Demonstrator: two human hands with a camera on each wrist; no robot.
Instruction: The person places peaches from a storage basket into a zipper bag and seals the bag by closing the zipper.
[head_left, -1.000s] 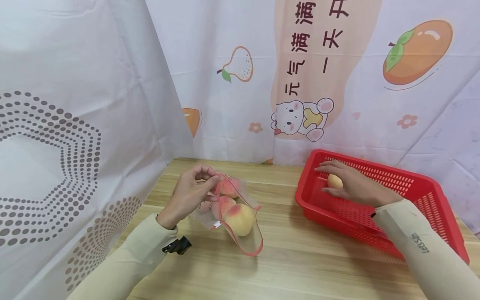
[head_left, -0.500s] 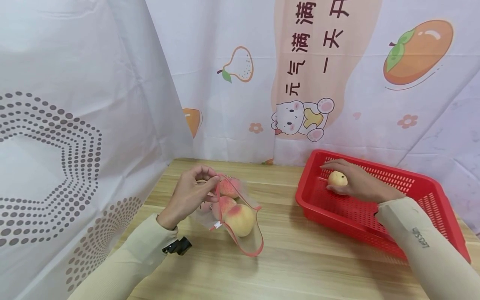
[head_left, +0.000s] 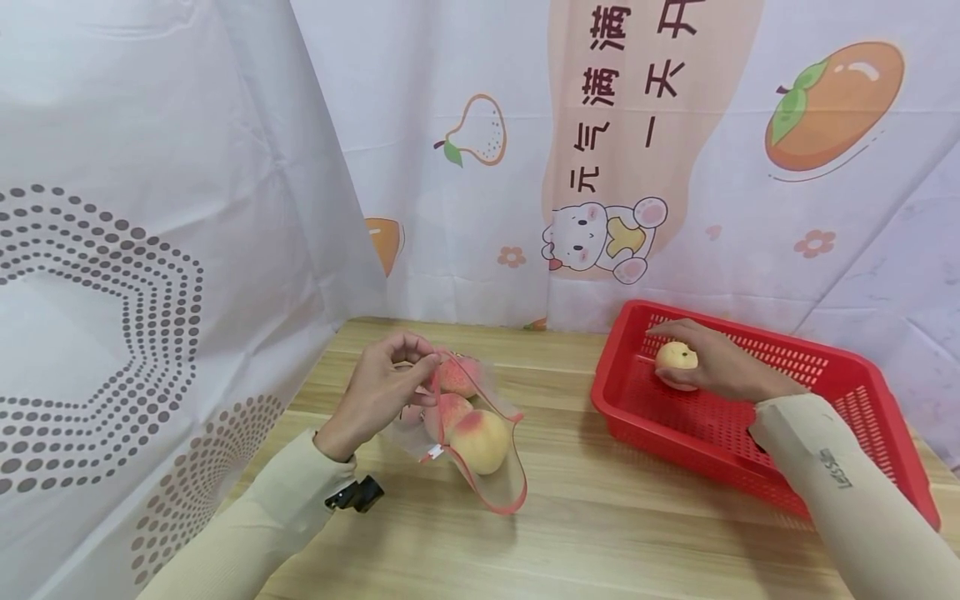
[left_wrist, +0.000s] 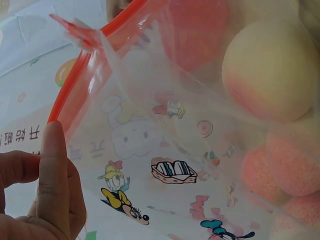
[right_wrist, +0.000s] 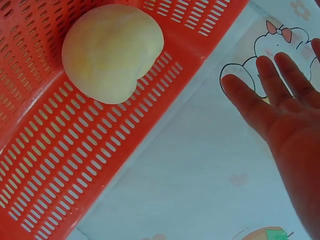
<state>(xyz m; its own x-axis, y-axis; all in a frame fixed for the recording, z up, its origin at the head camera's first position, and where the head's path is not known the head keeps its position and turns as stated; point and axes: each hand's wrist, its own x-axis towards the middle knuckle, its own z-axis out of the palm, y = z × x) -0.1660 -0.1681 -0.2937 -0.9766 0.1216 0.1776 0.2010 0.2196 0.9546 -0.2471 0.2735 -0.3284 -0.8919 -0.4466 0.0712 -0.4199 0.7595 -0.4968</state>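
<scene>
In the head view my left hand [head_left: 382,383] pinches the red-edged rim of a clear plastic zip bag [head_left: 519,479]. The bag lies on the table with several peaches [head_left: 480,442] in it, yellow with a pink blush or all pink. Cartoon figures [left_wrist: 122,202] printed on the bag show in the left wrist view. My right hand [head_left: 723,362] is over the red plastic basket [head_left: 630,417], fingers extended. Just beside it a pale yellow peach [head_left: 675,357] sits in the basket's left end. The right wrist view has this peach [right_wrist: 112,52] apart from the straight fingers [right_wrist: 245,97].
The slotted basket stands at the right of the wooden table [head_left: 585,533]. A printed white cloth [head_left: 465,250] hangs behind the table, and a dotted one [head_left: 165,250] hangs on the left. Black wrist gear [head_left: 356,493] is strapped by the left cuff.
My right hand has shifted slightly right and its fingers have come off the peach, which now shows more of itself in the basket. My left hand and the bag have stayed put.
</scene>
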